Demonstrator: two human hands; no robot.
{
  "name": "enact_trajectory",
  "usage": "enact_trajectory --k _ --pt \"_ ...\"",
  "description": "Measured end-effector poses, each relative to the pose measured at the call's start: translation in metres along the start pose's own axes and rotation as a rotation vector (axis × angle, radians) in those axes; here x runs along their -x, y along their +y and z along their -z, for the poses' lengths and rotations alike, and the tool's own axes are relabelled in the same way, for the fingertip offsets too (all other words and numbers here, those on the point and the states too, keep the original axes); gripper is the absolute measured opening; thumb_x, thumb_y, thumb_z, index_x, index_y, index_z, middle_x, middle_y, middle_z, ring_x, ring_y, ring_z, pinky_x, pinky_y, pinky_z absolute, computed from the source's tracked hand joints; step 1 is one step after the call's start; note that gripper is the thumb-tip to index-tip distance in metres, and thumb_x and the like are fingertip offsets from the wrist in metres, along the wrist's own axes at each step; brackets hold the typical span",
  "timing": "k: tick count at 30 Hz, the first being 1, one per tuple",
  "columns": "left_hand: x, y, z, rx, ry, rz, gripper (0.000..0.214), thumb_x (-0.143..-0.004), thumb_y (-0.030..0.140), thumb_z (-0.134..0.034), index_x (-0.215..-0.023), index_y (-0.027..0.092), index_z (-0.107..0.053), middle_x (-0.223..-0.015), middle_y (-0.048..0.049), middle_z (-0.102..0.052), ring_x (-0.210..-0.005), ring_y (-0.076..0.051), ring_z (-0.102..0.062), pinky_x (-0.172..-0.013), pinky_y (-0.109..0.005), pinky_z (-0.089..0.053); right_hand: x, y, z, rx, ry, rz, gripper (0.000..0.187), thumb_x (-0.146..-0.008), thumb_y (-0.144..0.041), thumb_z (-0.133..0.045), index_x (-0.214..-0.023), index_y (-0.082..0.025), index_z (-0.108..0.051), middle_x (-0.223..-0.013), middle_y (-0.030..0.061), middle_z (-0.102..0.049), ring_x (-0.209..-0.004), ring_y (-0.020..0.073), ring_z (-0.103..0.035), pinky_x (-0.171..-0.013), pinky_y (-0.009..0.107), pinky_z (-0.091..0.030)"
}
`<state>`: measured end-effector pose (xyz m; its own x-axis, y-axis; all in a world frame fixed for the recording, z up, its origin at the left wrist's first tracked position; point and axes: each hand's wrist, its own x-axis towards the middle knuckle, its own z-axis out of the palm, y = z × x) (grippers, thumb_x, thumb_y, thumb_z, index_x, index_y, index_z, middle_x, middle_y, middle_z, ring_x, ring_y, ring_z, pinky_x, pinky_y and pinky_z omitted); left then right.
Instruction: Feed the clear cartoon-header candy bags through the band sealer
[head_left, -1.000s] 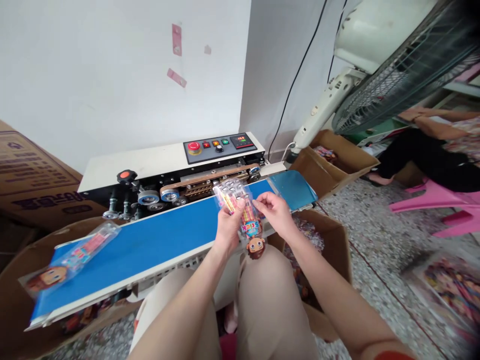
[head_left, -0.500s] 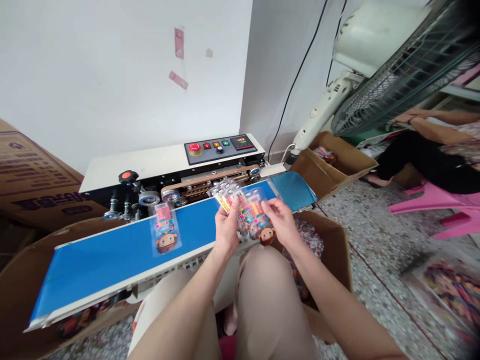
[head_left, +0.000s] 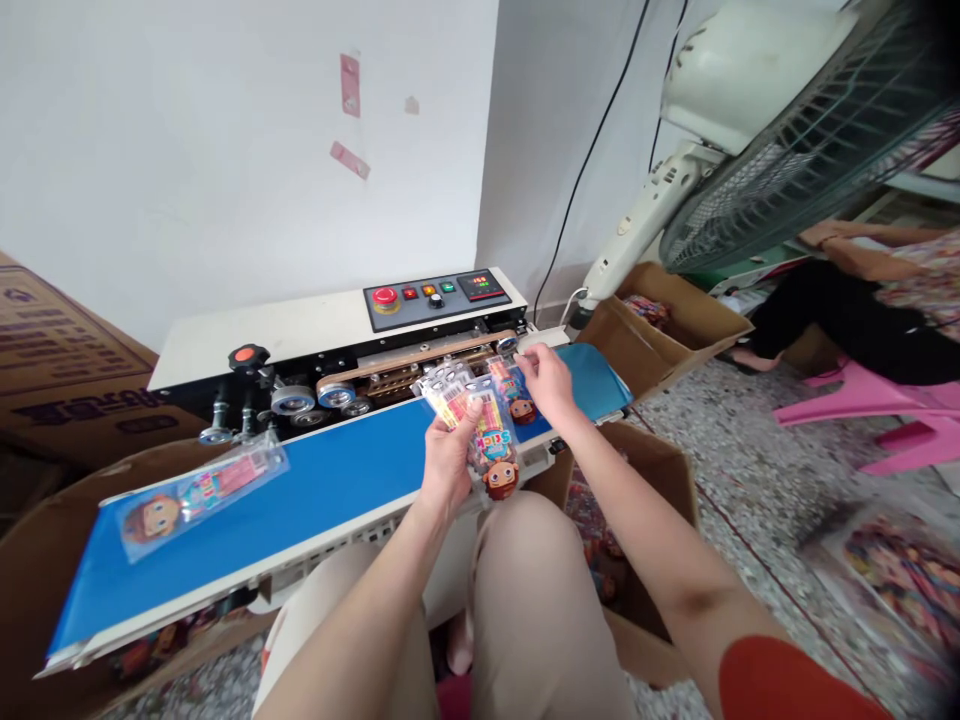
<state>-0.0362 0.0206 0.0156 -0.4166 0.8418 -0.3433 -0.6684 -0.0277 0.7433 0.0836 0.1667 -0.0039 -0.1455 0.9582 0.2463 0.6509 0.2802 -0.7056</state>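
Note:
My left hand (head_left: 448,462) is closed round a small fanned stack of clear candy packets (head_left: 480,430) with a cartoon head at the bottom, held over my knee beside the blue conveyor belt (head_left: 337,475). Farther out, my right hand (head_left: 544,378) pinches a single packet (head_left: 511,388) and holds it at the belt's right end, close to the sealing band of the white sealer machine (head_left: 300,335). Another sealed packet (head_left: 201,490) lies flat on the belt near its left end.
Open cardboard boxes stand under the belt's left end (head_left: 30,560), below my right arm (head_left: 637,480) and behind the belt (head_left: 667,320). A large fan (head_left: 795,140) stands at the right. Another person (head_left: 877,300) sits on a pink stool at the far right.
My right hand drew one packet from the stack and reached out to the belt's right end. The packet on the belt travelled left toward the end.

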Motion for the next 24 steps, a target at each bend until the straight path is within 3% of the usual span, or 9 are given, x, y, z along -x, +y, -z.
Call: enact_trajectory --k 3,5,7,11,14,17,20,22,24 --pt "-0.003 -0.002 0.002 -0.008 -0.008 -0.056 0.044 -0.059 0.036 -0.085 -0.094 0.013 -0.07 -0.085 -0.0066 -0.075 -0.064 -0.017 -0.068 -0.062 -0.028 -0.054 0.047 -0.025 0.007 -0.345 -0.21 0.026 0.035 -0.086 -0.054 -0.05 -0.083 -0.021 -0.06 -0.077 0.0038 -0.066 -0.07 0.0178 -0.062 -0.065 0.028 -0.048" --pt "-0.004 -0.003 0.003 -0.027 -0.016 -0.09 0.04 -0.061 0.037 -0.083 -0.091 0.014 -0.071 -0.083 -0.0062 -0.075 -0.066 -0.018 -0.069 -0.065 -0.029 -0.054 0.073 -0.037 0.01 -0.525 -0.33 -0.004 0.036 -0.079 -0.056 -0.061 -0.079 -0.021 -0.059 -0.072 0.0012 -0.064 -0.066 0.0159 -0.06 -0.063 0.027 -0.049" --pt "-0.003 -0.005 0.002 -0.052 -0.009 -0.098 0.037 -0.063 0.039 -0.082 -0.087 0.014 -0.071 -0.079 -0.0058 -0.074 -0.065 -0.018 -0.068 -0.064 -0.029 -0.054 0.087 -0.041 0.011 -0.651 -0.308 -0.071 0.036 -0.073 -0.054 -0.069 -0.077 -0.02 -0.059 -0.073 0.0005 -0.064 -0.066 0.0149 -0.06 -0.064 0.026 -0.05" --pt "0.001 -0.004 -0.001 -0.069 0.005 -0.101 0.041 -0.061 0.041 -0.083 -0.089 0.013 -0.071 -0.084 -0.0076 -0.074 -0.071 -0.02 -0.069 -0.064 -0.028 -0.055 0.069 -0.027 0.02 -0.852 -0.208 -0.336 0.04 -0.068 -0.057 -0.072 -0.076 -0.021 -0.056 -0.073 0.0008 -0.067 -0.061 0.0149 -0.063 -0.061 0.029 -0.054" --pt "0.002 -0.003 -0.002 -0.064 0.003 -0.096 0.043 -0.061 0.041 -0.083 -0.092 0.013 -0.071 -0.086 -0.0078 -0.074 -0.071 -0.02 -0.069 -0.065 -0.03 -0.055 0.043 -0.014 0.034 -0.888 -0.112 -0.421 0.043 -0.067 -0.059 -0.072 -0.079 -0.022 -0.053 -0.071 0.0002 -0.067 -0.06 0.0155 -0.065 -0.057 0.03 -0.055" --pt "0.0 -0.003 0.0 -0.076 0.025 -0.125 0.041 -0.06 0.039 -0.084 -0.088 0.013 -0.071 -0.078 -0.0049 -0.073 -0.062 -0.016 -0.066 -0.061 -0.028 -0.053 0.041 -0.016 0.04 -0.747 -0.304 -0.357 0.043 -0.068 -0.06 -0.07 -0.081 -0.021 -0.058 -0.074 0.0012 -0.067 -0.064 0.0154 -0.064 -0.055 0.028 -0.053" --pt "-0.002 -0.003 0.001 -0.097 0.051 -0.156 0.038 -0.059 0.037 -0.084 -0.086 0.013 -0.07 -0.07 -0.0017 -0.07 -0.05 -0.01 -0.058 -0.053 -0.022 -0.049 0.063 -0.027 0.03 -0.56 -0.519 -0.113 0.039 -0.064 -0.052 -0.077 -0.08 -0.019 -0.064 -0.075 0.0012 -0.066 -0.067 0.0147 -0.06 -0.059 0.025 -0.05" --pt "-0.002 -0.003 0.0 -0.114 0.046 -0.147 0.037 -0.063 0.039 -0.082 -0.086 0.013 -0.07 -0.064 0.0007 -0.068 -0.041 -0.006 -0.049 -0.045 -0.019 -0.043 0.08 -0.032 0.021 -0.563 -0.436 -0.027 0.035 -0.066 -0.049 -0.076 -0.076 -0.018 -0.064 -0.073 0.0 -0.063 -0.066 0.0134 -0.056 -0.062 0.025 -0.047" --pt "-0.002 -0.004 0.0 -0.101 0.014 -0.138 0.035 -0.066 0.041 -0.079 -0.088 0.014 -0.07 -0.065 0.0009 -0.068 -0.041 -0.006 -0.049 -0.045 -0.019 -0.042 0.089 -0.033 0.014 -0.636 -0.322 -0.068 0.033 -0.07 -0.05 -0.072 -0.073 -0.018 -0.063 -0.07 -0.0007 -0.061 -0.064 0.0128 -0.054 -0.061 0.025 -0.046"
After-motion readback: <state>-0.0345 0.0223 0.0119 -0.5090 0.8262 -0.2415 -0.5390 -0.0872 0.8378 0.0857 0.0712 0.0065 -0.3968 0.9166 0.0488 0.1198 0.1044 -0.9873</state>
